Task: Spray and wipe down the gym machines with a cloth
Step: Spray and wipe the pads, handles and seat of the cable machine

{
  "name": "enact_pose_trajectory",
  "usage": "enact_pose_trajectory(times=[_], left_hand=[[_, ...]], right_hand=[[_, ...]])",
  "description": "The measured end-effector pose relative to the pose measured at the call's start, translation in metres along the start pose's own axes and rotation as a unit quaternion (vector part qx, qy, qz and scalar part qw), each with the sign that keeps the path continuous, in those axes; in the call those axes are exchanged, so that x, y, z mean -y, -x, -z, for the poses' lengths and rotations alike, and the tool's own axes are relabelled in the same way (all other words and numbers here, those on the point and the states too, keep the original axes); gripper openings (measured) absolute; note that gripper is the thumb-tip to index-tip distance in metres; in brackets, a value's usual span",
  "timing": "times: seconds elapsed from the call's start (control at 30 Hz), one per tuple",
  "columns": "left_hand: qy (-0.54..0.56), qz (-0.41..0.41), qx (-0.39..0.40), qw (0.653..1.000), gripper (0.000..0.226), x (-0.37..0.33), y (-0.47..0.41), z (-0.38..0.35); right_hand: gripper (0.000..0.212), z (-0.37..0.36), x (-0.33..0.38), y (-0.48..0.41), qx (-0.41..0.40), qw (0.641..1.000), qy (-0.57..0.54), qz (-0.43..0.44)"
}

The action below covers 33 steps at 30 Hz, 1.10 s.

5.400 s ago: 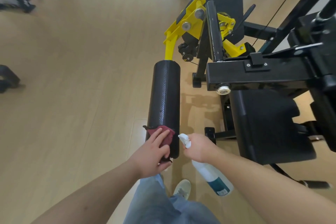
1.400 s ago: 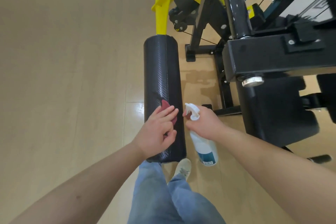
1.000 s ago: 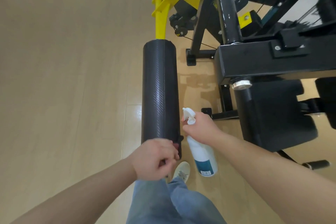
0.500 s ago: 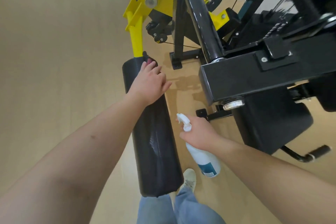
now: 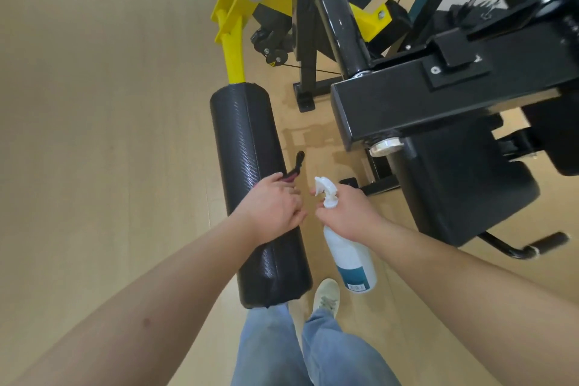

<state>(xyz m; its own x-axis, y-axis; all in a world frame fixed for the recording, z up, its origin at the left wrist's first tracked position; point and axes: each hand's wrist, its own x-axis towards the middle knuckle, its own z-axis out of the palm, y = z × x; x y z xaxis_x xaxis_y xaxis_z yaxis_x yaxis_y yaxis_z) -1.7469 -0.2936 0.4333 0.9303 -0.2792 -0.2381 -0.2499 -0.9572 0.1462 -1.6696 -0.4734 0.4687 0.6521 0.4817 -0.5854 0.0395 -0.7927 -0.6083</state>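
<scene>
From my head camera, looking down: my left hand (image 5: 275, 210) lies flat on the black roller pad (image 5: 257, 194), palm down, fingers loosely spread, pressing the dark red cloth (image 5: 72, 178) against the pad's right side. Only a small edge of the cloth shows past my fingertips, with a thin black strip sticking up from it; the rest is hidden under my palm. The pad runs from a yellow arm (image 5: 235, 50) at the top down toward my legs, its near end just above my jeans (image 5: 300, 351).

My right hand (image 5: 347, 216) is closed around the neck of the spray bottle (image 5: 351, 257), fingers wrapped under the white trigger head (image 5: 326, 193), whose nozzle points left toward my other hand. The bottle hangs below my fist, white with a teal label (image 5: 357, 277) near the base; there is small print and what looks like a barcode patch, too small to read.

To the right stands the machine's black frame (image 5: 438, 97), a thick square beam with a white-capped knob (image 5: 385, 146) beneath it, and a black seat pad (image 5: 463, 191) under that. A small yellow warning sticker (image 5: 272, 64) sits on the black pulley block by the yellow arm; its symbol is not legible. One pale shoe (image 5: 327, 294) shows on the wooden floor (image 5: 109, 135) between pad and bottle.
</scene>
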Motion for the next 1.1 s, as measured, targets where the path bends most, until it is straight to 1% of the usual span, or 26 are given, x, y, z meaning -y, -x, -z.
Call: enact_pose_trajectory(times=[0.1,0.23,0.27,0.33,0.4,0.47,0.53,0.57,0.6,0.63,0.67,0.73,0.83,1.0,1.1], left_hand=[[0.014,0.010,-0.033,0.999,0.056,-0.028,0.023,-0.015],[0.045,0.003,-0.044,0.998,0.056,-0.066,0.052,-0.028],[0.054,0.000,-0.042,0.998,0.055,-0.073,0.058,-0.027],[0.077,-0.002,-0.022,0.997,0.050,-0.087,0.070,-0.025],[0.105,-0.001,0.006,0.994,0.043,-0.098,0.081,-0.022],[0.128,0.000,0.029,0.991,0.038,-0.106,0.089,-0.019],[0.140,0.008,0.053,0.989,0.043,-0.111,0.094,-0.013],[0.155,0.023,0.068,0.985,0.045,-0.113,0.097,-0.009],[0.180,0.042,0.086,0.979,0.047,-0.115,0.099,-0.004],[0.208,0.062,0.097,0.971,0.048,-0.118,0.102,0.002],[0.231,0.080,0.099,0.965,0.049,-0.121,0.106,0.008],[0.272,0.114,0.090,0.951,0.048,-0.130,0.112,0.022],[0.336,0.150,0.069,0.927,0.042,-0.146,0.117,0.039],[0.406,0.188,0.041,0.893,0.045,-0.178,0.101,0.053],[0.454,0.195,0.038,0.868,0.046,-0.208,0.081,0.059]], right_hand=[[0.037,-0.004,-0.008,0.017,0.012,1.000,0.013,0.008],[0.026,-0.009,-0.015,0.045,0.013,0.999,0.031,0.011],[0.027,-0.010,-0.017,0.052,0.010,0.999,0.031,0.012],[0.027,-0.013,-0.019,0.066,0.006,0.999,0.030,0.013],[0.015,-0.015,-0.020,0.081,-0.002,0.999,0.037,0.012],[0.018,-0.017,-0.020,0.096,-0.007,0.999,0.038,0.014],[0.021,-0.019,-0.019,0.111,-0.009,0.999,0.034,0.011],[0.018,-0.021,-0.019,0.117,-0.008,0.999,0.033,0.008],[0.019,-0.022,-0.018,0.124,-0.011,1.000,0.029,0.006],[0.025,-0.024,-0.017,0.130,-0.016,1.000,0.026,0.004],[0.031,-0.025,-0.016,0.137,-0.022,0.999,0.024,-0.001],[0.035,-0.026,-0.015,0.152,-0.039,0.999,0.015,-0.009],[0.032,-0.024,-0.018,0.176,-0.057,0.998,-0.014,-0.021],[0.027,-0.010,-0.040,0.218,-0.100,0.991,-0.065,-0.053],[0.014,0.008,-0.061,0.245,-0.129,0.984,-0.088,-0.083]])
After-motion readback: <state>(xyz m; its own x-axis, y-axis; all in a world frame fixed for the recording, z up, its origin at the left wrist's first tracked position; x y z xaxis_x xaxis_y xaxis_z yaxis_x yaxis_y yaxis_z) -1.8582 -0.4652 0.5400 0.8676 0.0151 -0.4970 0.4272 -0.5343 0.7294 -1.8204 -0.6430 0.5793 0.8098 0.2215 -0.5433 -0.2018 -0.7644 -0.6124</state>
